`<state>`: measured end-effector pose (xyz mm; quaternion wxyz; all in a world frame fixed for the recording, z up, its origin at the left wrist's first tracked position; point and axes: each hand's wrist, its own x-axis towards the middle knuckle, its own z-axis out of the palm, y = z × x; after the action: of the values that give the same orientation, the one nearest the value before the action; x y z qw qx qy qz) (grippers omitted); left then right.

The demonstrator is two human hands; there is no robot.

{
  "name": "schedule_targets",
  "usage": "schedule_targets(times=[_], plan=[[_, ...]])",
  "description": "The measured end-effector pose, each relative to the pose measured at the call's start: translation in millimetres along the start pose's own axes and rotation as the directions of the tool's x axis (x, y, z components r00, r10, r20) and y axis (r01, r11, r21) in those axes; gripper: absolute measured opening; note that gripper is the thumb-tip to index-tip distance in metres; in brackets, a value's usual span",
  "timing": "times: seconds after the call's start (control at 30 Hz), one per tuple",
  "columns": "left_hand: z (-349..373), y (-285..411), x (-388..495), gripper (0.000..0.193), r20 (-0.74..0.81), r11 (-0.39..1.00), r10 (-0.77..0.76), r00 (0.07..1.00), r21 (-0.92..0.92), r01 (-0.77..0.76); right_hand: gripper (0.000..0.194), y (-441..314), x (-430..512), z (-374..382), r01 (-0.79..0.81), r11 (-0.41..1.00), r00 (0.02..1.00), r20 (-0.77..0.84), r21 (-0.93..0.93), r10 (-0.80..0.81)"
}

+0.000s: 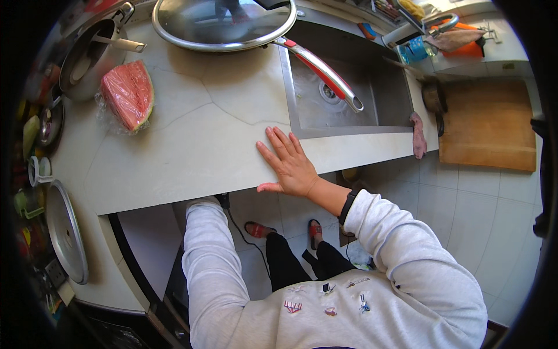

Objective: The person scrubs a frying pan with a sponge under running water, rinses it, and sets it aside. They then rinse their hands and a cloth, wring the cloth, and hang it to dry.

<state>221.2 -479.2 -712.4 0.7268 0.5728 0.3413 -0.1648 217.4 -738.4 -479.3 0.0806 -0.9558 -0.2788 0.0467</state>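
Note:
My right hand (pixel 291 168) lies with fingers spread at the front edge of the pale countertop (pixel 187 152), just left of the sink's front corner, and holds nothing. A dark band circles its wrist. My left forearm reaches under the counter's edge, so the left hand is hidden. Near the sleeve's end a black plug or connector (pixel 224 200) with a cord hangs below the counter. Farther left on the counter sits a watermelon wedge (pixel 128 96) in clear plastic wrap. A large pan with a glass lid (pixel 224 26) stands at the back, its red and silver handle (pixel 322 72) reaching over the sink.
The steel sink (pixel 348 130) is at the back right, a pinkish cloth (pixel 418 135) on its edge. A wooden board (pixel 488 126) is at the far right. A saucepan (pixel 93 56) and a round metal lid (pixel 67 231) are at the left. An open cabinet door (pixel 150 244) stands below.

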Motion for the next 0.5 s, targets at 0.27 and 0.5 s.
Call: schedule_targets(times=[0.27, 0.5], plan=[[-22.3, 43.6, -88.4, 0.048, -0.291, 0.687, 0.605, 0.741, 0.661, -0.301, 0.095, -0.4, 0.1, 4.7, 0.006, 1.0, 1.0, -0.02, -0.006, -0.006], [-161.1, 25.1, -272.7, 0.06, -0.46, 0.306, 0.861, 0.219, 0.81, 0.5, 0.093, -4.9, -2.8, 4.6, 0.033, 0.999, 0.998, -0.048, 0.001, -0.033]])
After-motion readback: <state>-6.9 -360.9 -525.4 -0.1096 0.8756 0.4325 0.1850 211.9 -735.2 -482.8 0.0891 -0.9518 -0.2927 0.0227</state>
